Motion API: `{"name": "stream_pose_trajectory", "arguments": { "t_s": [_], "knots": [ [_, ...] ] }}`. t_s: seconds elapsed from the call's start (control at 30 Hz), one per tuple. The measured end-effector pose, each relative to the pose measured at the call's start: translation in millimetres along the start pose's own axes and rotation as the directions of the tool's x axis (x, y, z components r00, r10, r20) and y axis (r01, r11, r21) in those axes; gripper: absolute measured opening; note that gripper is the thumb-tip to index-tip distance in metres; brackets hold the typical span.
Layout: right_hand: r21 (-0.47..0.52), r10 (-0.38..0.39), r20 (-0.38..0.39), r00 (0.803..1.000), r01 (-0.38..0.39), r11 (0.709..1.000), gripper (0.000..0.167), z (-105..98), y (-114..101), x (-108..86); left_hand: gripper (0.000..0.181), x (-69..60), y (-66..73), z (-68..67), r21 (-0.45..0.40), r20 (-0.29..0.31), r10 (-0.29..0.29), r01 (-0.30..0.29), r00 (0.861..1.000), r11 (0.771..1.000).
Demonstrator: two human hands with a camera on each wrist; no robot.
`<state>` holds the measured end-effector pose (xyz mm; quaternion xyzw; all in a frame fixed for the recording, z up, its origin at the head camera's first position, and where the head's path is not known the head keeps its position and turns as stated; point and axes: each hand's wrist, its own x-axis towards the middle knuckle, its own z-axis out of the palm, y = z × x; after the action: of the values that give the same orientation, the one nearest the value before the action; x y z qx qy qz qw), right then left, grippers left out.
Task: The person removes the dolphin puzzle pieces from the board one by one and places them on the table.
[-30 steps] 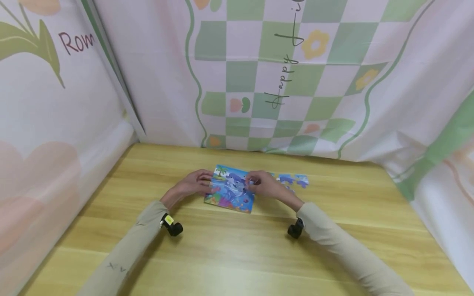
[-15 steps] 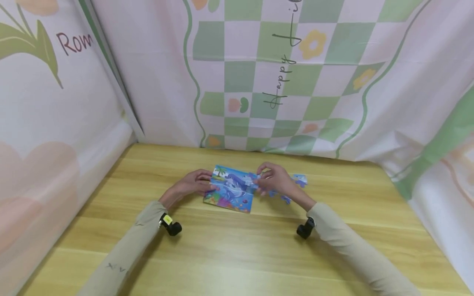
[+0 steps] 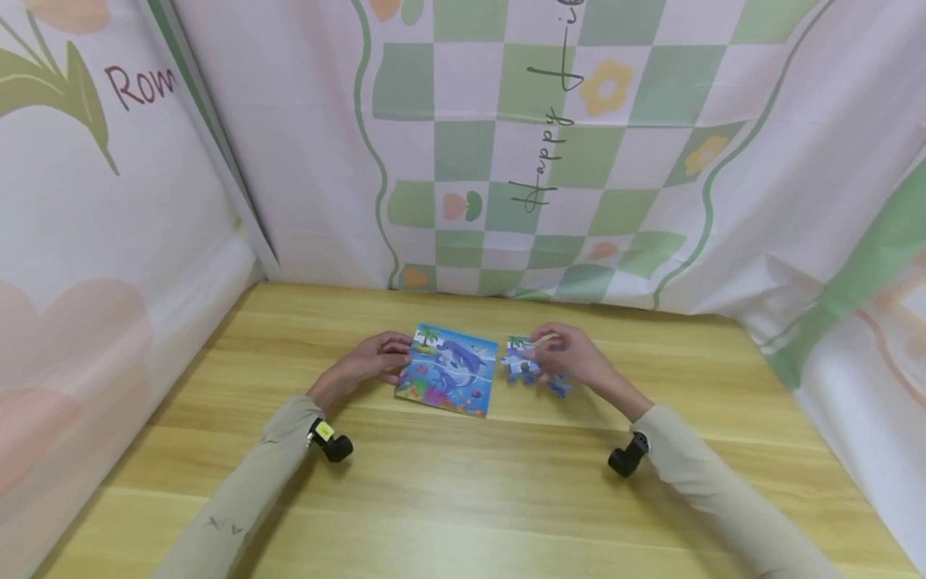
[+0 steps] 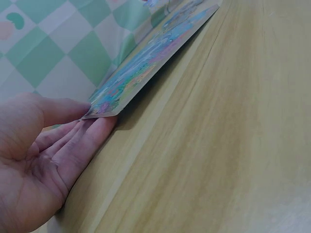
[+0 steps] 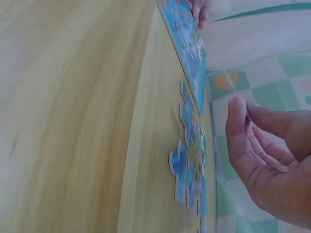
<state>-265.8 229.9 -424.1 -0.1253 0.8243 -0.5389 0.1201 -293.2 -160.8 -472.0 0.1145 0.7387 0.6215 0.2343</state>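
A picture board (image 3: 446, 370) with dolphins lies on the table, and my left hand (image 3: 370, 359) grips its left edge. In the left wrist view, the thumb of my left hand (image 4: 53, 141) is on top of the board (image 4: 131, 73) and the fingers are beneath. Right of the board, my right hand (image 3: 579, 358) is over loose puzzle pieces (image 3: 521, 366). The right wrist view shows thumb and forefinger of my right hand (image 5: 272, 155) pinched on a thin bluish piece (image 5: 248, 112), seen nearly edge-on, above the pieces (image 5: 187, 116) lying on the table.
The wooden table (image 3: 434, 498) is bordered at the back by a checkered curtain (image 3: 463, 153) and at the left by a printed white curtain (image 3: 108, 217). More puzzle pieces (image 3: 559, 386) lie beneath and beside my right hand.
My right hand has moved right, away from the board's right edge, uncovering pieces beside it. The piece seen at that edge half a second ago is gone from there. My left hand stays at the board.
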Motion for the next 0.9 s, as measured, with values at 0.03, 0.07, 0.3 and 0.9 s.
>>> {"name": "stream_pose_trajectory", "arguments": {
  "t_s": [0.03,0.07,0.3,0.9],
  "knots": [
    [0.003,0.006,-0.01,1.0,-0.006,1.0,0.039,-3,0,-1.7,0.051,-0.2,0.3,0.0,-0.003,-0.004,-0.005,0.005,1.0,1.0],
    [0.014,0.014,-0.017,1.0,-0.014,1.0,0.038,-5,1,-3.3,0.05,-0.2,0.6,0.0,-0.004,-0.007,-0.007,0.007,1.0,1.0],
    [0.083,0.034,-0.06,0.998,-0.029,0.996,0.036,-21,6,-16.6,0.052,0.3,1.6,0.4,-0.014,-0.002,-0.011,0.011,1.0,1.0],
    [0.081,0.172,-0.101,0.98,-0.164,0.983,0.033,-64,31,-49.4,0.055,0.6,-2.0,-5.3,-0.06,0.012,0.005,-0.004,1.0,0.998]
  ]
}}
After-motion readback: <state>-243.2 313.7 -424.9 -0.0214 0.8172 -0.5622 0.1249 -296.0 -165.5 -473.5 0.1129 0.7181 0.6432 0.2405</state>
